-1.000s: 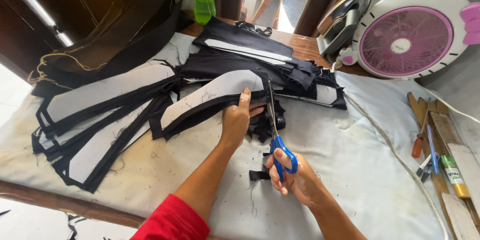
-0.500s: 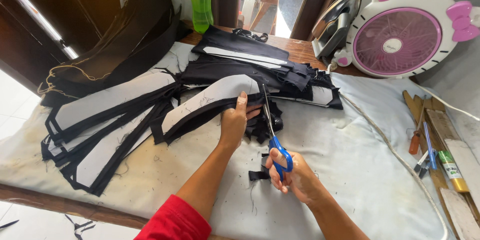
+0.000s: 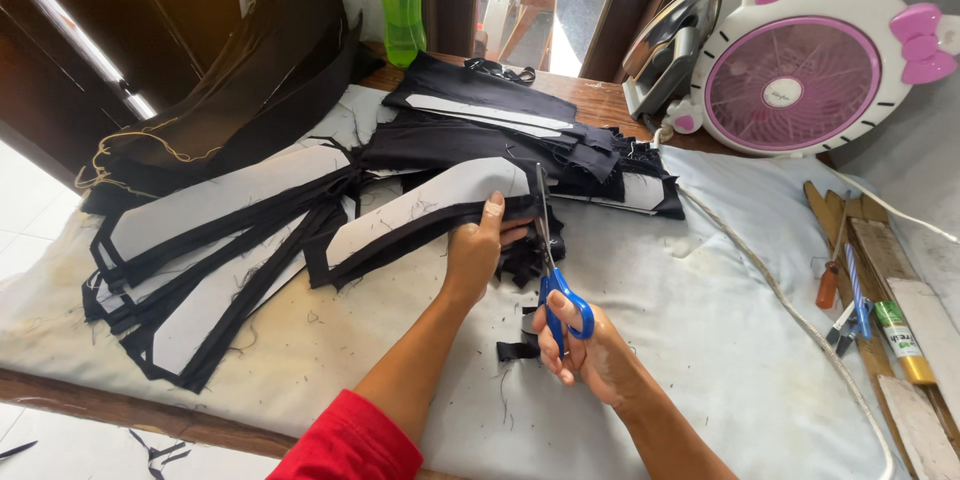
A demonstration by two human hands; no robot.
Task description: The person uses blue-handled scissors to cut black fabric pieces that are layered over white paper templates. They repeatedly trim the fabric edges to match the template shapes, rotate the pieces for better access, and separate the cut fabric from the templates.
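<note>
My left hand (image 3: 476, 248) presses down on a long black fabric piece faced with white interfacing (image 3: 425, 205), holding its right end flat on the padded table. My right hand (image 3: 585, 350) grips blue-handled scissors (image 3: 548, 260), fingers through the loops, blades pointing away from me along the end of that piece beside my left fingertips. Black offcuts (image 3: 518, 260) lie under and around the blades. A small black scrap (image 3: 512, 350) sits near my right knuckles.
More black-and-white cut pieces (image 3: 200, 260) fan out at left, a dark stack (image 3: 260, 90) behind them, folded black cloth (image 3: 500, 130) at the back. A green bottle (image 3: 400, 0), an iron (image 3: 675, 45), a pink fan (image 3: 800, 70), a cord (image 3: 770, 290) and tools (image 3: 860, 290) stand at right.
The view has shifted slightly. My right hand has pushed the scissors forward along the end of the fabric piece; my left hand stays pressed on the same piece.
</note>
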